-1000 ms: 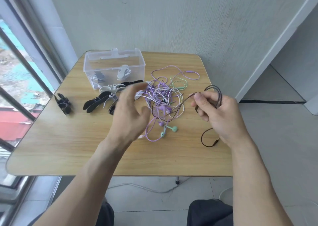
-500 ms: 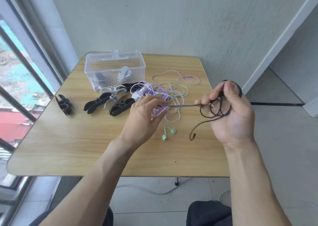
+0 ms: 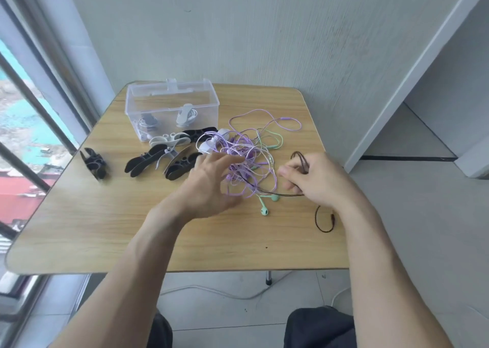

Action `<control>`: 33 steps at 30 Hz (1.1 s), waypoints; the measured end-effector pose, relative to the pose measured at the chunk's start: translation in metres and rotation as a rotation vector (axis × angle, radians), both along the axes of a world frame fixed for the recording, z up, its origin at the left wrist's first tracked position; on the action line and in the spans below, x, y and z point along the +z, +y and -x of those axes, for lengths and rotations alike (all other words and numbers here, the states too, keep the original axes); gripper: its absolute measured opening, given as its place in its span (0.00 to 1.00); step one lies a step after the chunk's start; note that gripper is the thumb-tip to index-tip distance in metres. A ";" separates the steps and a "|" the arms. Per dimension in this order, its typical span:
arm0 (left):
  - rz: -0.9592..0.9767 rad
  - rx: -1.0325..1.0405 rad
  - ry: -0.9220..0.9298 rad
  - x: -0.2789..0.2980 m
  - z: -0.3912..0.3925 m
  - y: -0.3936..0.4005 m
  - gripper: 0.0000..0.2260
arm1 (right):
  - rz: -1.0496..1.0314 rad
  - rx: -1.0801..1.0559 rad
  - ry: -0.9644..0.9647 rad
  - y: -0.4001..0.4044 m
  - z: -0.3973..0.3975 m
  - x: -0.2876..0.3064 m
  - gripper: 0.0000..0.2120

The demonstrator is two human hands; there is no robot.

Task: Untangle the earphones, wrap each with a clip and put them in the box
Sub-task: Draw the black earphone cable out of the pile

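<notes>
Both hands work over the middle of the counter [image 3: 79, 215]: the right hand [image 3: 321, 182] curls its fingers around a gathered coil of the dark earphone cable [image 3: 300, 159], while the left hand [image 3: 211, 183], blurred, reaches into the tangle of purple, white and green cables [image 3: 246, 159] with fingers that look loosely spread; whether it pinches a strand I cannot tell. A dark strand runs from the right hand's grip into the tangle, and its loose tail loops on the counter by the right wrist. The step in hand appears to be freeing the dark earphones. To do it well, I would pin the tangle with the left hand and draw the dark cable out slowly, following it through each loop rather than tugging, since pulling would likely tighten the knots. Black and white clips [image 3: 169, 159] lie just left of the tangle, and the clear box [image 3: 211, 101] behind already holds two wrapped sets.
</notes>
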State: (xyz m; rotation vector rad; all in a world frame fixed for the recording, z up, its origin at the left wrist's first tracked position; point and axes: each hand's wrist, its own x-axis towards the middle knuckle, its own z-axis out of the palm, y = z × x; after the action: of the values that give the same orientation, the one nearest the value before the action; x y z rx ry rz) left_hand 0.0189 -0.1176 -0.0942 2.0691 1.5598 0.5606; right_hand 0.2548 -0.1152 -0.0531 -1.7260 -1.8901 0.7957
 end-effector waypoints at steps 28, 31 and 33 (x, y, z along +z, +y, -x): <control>-0.341 0.077 0.022 0.189 -0.037 0.024 0.11 | -0.126 0.105 0.260 0.021 0.044 0.120 0.16; -0.374 0.086 0.042 0.185 -0.037 0.022 0.10 | -0.115 0.064 0.314 0.023 0.043 0.099 0.11; -0.387 0.089 -0.036 0.181 -0.032 0.024 0.09 | -0.059 0.068 0.328 0.023 0.041 0.090 0.09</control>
State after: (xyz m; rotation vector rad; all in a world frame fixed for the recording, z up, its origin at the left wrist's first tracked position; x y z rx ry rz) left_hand 0.0512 -0.0939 0.0864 2.2546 1.6297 0.9935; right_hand 0.2139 -0.0925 0.0372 -1.4032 -1.7367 0.9726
